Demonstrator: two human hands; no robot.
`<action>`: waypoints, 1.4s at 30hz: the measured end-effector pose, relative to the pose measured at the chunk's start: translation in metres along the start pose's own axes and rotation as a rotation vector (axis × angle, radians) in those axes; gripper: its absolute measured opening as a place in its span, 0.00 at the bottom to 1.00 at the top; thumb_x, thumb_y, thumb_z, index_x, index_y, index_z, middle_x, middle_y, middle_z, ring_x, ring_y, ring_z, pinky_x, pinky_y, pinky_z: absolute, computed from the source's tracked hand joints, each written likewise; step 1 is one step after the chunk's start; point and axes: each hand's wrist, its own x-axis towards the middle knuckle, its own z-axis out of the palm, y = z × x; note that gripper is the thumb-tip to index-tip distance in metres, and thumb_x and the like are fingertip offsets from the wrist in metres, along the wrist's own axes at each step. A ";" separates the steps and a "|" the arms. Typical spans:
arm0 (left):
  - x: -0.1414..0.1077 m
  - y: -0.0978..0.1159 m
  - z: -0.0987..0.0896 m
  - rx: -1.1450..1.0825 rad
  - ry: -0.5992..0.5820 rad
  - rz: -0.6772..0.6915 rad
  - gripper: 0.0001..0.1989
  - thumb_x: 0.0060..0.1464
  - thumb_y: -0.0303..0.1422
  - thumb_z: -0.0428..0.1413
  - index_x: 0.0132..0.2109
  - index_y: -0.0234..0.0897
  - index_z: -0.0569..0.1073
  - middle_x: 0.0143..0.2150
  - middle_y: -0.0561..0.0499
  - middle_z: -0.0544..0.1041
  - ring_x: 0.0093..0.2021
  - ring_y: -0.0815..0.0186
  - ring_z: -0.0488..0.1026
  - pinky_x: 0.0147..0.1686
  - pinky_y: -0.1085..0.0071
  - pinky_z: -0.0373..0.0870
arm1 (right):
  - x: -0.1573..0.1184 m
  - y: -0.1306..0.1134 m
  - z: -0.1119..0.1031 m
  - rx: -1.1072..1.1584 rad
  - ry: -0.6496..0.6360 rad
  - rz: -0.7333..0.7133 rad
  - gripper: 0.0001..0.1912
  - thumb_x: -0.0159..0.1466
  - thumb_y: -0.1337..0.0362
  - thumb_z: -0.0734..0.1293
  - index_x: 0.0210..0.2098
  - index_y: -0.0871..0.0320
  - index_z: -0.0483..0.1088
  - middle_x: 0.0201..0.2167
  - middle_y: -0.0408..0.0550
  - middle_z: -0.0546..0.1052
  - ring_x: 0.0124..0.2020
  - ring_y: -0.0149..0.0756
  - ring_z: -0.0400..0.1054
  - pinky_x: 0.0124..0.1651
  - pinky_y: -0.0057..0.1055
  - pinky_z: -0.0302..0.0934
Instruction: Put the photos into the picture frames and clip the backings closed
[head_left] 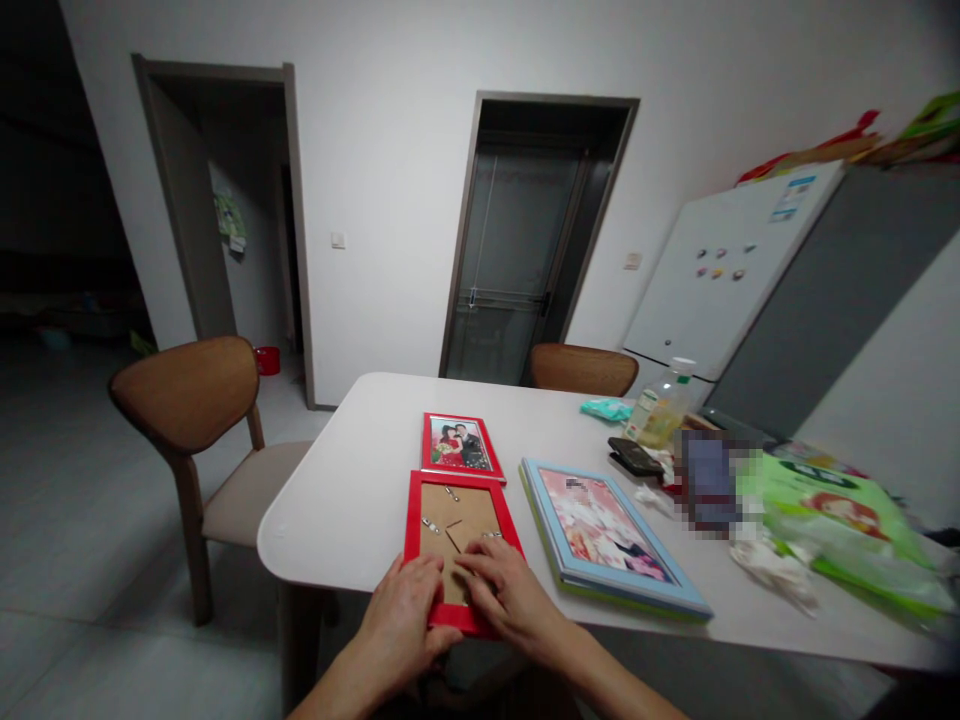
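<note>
A red picture frame (411, 522) lies face down at the near edge of the white table (330, 500), its brown cork-like backing (450, 520) facing up with small metal clips on it. My left hand (397, 615) rests on the frame's lower left corner, and my right hand (506, 590) has its fingertips on the backing near the lower right. Beyond the frame lies a smaller red frame with a photo of two people (459, 447). To the right lies a large blue frame (600, 530) holding a picture, on top of a green board.
A plastic bottle of yellow oil (660, 410), a black wallet or phone (634, 456), crumpled tissue and green plastic packaging (832, 520) crowd the table's right side. A wooden chair (187, 400) stands at the left, another behind the table, and a white fridge (720, 270) at the right.
</note>
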 end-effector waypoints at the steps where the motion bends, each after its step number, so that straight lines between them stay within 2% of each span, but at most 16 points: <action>1: 0.000 0.001 -0.001 0.000 -0.006 -0.002 0.25 0.40 0.37 0.59 0.47 0.32 0.65 0.51 0.41 0.66 0.53 0.56 0.60 0.54 0.58 0.50 | 0.008 0.003 0.003 0.009 0.020 0.019 0.15 0.58 0.68 0.54 0.39 0.56 0.69 0.37 0.49 0.68 0.39 0.34 0.59 0.43 0.31 0.52; 4: 0.000 0.003 -0.004 -0.003 -0.011 -0.002 0.24 0.40 0.36 0.59 0.46 0.31 0.67 0.52 0.41 0.66 0.53 0.56 0.60 0.54 0.58 0.51 | 0.034 0.008 0.013 -0.025 0.027 0.044 0.16 0.58 0.69 0.53 0.42 0.58 0.67 0.37 0.50 0.68 0.39 0.34 0.59 0.42 0.29 0.51; 9: 0.001 0.000 -0.001 0.006 0.003 0.011 0.29 0.39 0.37 0.60 0.49 0.31 0.64 0.52 0.40 0.66 0.53 0.57 0.59 0.55 0.58 0.48 | 0.060 0.007 0.023 -0.163 -0.044 0.042 0.14 0.58 0.69 0.55 0.35 0.57 0.71 0.32 0.48 0.69 0.36 0.33 0.59 0.38 0.28 0.50; 11: 0.001 -0.002 0.001 0.003 0.003 0.015 0.28 0.38 0.37 0.60 0.48 0.32 0.65 0.52 0.41 0.66 0.54 0.57 0.59 0.55 0.58 0.48 | 0.064 0.007 0.024 -0.171 -0.063 0.030 0.14 0.58 0.68 0.55 0.34 0.56 0.71 0.31 0.47 0.69 0.35 0.33 0.58 0.37 0.28 0.49; 15: 0.000 -0.003 0.001 -0.012 0.004 0.016 0.23 0.38 0.37 0.60 0.44 0.35 0.68 0.53 0.43 0.66 0.54 0.57 0.59 0.55 0.57 0.49 | 0.066 0.009 0.024 -0.146 -0.071 0.057 0.16 0.57 0.70 0.55 0.38 0.53 0.71 0.31 0.46 0.69 0.35 0.32 0.59 0.37 0.27 0.49; 24: 0.002 -0.004 0.002 -0.024 0.037 0.017 0.24 0.36 0.36 0.62 0.44 0.35 0.69 0.52 0.43 0.66 0.53 0.58 0.60 0.55 0.59 0.48 | 0.069 0.016 0.027 -0.069 -0.044 0.114 0.16 0.54 0.71 0.57 0.37 0.53 0.71 0.33 0.45 0.72 0.38 0.33 0.63 0.41 0.27 0.52; 29: 0.001 -0.003 0.000 -0.029 0.046 0.007 0.25 0.36 0.37 0.62 0.44 0.34 0.68 0.52 0.42 0.66 0.52 0.58 0.61 0.54 0.60 0.50 | 0.083 0.038 0.030 -0.014 0.112 0.326 0.16 0.56 0.65 0.55 0.40 0.59 0.69 0.37 0.49 0.74 0.38 0.33 0.66 0.40 0.26 0.55; 35: -0.001 -0.001 0.001 -0.034 0.034 -0.027 0.31 0.36 0.36 0.61 0.49 0.31 0.64 0.52 0.41 0.66 0.52 0.58 0.61 0.55 0.61 0.50 | 0.106 0.058 0.031 -0.088 0.145 0.539 0.11 0.53 0.62 0.59 0.28 0.59 0.72 0.27 0.51 0.75 0.30 0.36 0.67 0.32 0.27 0.54; 39: -0.002 0.000 0.000 -0.026 0.034 -0.016 0.32 0.37 0.36 0.60 0.52 0.30 0.62 0.52 0.41 0.66 0.52 0.58 0.60 0.55 0.61 0.48 | 0.115 0.063 0.032 -0.103 0.180 0.621 0.10 0.51 0.63 0.61 0.27 0.61 0.71 0.29 0.55 0.75 0.32 0.38 0.67 0.31 0.28 0.54; 42: -0.002 0.002 0.002 -0.011 0.030 -0.030 0.32 0.39 0.36 0.59 0.52 0.31 0.61 0.52 0.41 0.65 0.53 0.57 0.59 0.56 0.59 0.47 | 0.118 0.063 0.032 -0.067 0.215 0.631 0.08 0.50 0.65 0.61 0.26 0.62 0.71 0.28 0.56 0.75 0.32 0.38 0.67 0.31 0.28 0.54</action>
